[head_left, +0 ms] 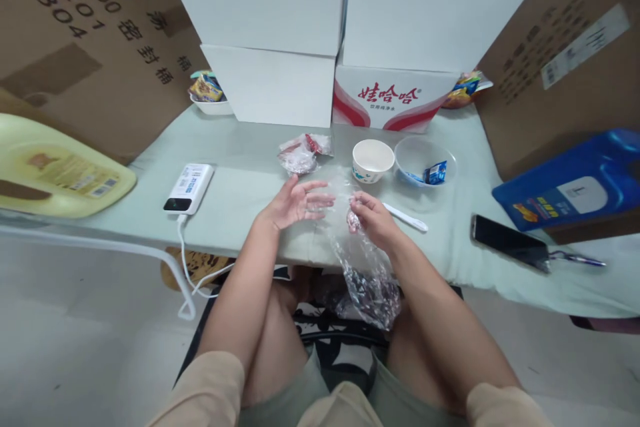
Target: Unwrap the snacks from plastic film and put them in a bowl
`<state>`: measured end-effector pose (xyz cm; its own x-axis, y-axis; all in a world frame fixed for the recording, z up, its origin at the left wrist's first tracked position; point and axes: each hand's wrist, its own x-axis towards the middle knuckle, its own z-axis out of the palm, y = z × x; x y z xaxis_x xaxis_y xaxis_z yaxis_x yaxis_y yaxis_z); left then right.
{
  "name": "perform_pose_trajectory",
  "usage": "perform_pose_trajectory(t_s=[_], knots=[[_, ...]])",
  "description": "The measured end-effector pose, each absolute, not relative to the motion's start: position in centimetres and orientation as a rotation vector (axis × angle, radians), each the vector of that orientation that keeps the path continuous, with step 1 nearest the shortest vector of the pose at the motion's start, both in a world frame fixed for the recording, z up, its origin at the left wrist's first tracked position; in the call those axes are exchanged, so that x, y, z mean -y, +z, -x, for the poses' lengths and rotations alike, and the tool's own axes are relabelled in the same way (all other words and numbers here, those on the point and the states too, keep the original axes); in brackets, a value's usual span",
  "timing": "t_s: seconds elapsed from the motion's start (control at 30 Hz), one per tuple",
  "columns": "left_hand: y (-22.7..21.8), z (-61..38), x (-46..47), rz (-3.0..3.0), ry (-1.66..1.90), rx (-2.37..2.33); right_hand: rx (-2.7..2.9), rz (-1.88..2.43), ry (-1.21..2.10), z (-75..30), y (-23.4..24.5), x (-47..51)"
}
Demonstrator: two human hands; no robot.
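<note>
My right hand (375, 219) is closed at the top of a clear plastic bag (370, 283), which hangs over the table's front edge toward my lap. A small pinkish, shiny wrapped piece (353, 220) shows beside its fingertips; I cannot tell whether it is inside the bag. Left of the bag, my left hand (299, 203) is open, fingers spread toward the film. Beyond it lies a crumpled clear wrapper with red parts (305, 152). A white paper bowl (373, 161) stands past my right hand, and a white plastic spoon (407, 217) lies to that hand's right.
A clear bowl (447, 153) holds a blue packet (435, 173). At left are a power bank (189, 188) with a cable and a yellow bottle (65, 170). At right lie a phone (510, 240) and a blue bottle (575, 180). White boxes (285, 87) stand behind.
</note>
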<state>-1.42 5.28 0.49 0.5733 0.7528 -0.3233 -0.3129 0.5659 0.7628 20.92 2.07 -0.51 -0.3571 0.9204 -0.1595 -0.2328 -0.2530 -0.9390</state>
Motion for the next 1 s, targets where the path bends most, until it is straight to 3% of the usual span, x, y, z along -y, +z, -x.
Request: perform_pose_trajectory(t_s=[0.1,0.23,0.4,0.63,0.8,1.0], knots=[[0.4,-0.4,-4.9,-0.65,0.753,-0.69,0.955,1.039,1.648,-20.4,-0.7,-2.3],[0.2,-2.2,-5.2,-0.839,0.93,-1.034,0.943,1.22,1.567,-20.4,-1.3,-2.7],[-0.3,-0.8,-6.5,-1.15,0.925,-1.318,0.976,1.408,1.712,-20.6,-1.5,-2.8],[-0.8,-0.3,-5.6,-0.782,1.209,-1.108,0.892,1.24,1.632,-21.0,-0.5,-2.5],[-0.9,-2.1,-4.5,-0.762,0.842,-1.027,0.818,1.292,1.59,-21.9,-0.4,-2.1],[-0.7,-3.4,-4.7,-1.07,0.79,-1.15,0.793,1.273,1.815,-23.3,-0.4,-2.1]])
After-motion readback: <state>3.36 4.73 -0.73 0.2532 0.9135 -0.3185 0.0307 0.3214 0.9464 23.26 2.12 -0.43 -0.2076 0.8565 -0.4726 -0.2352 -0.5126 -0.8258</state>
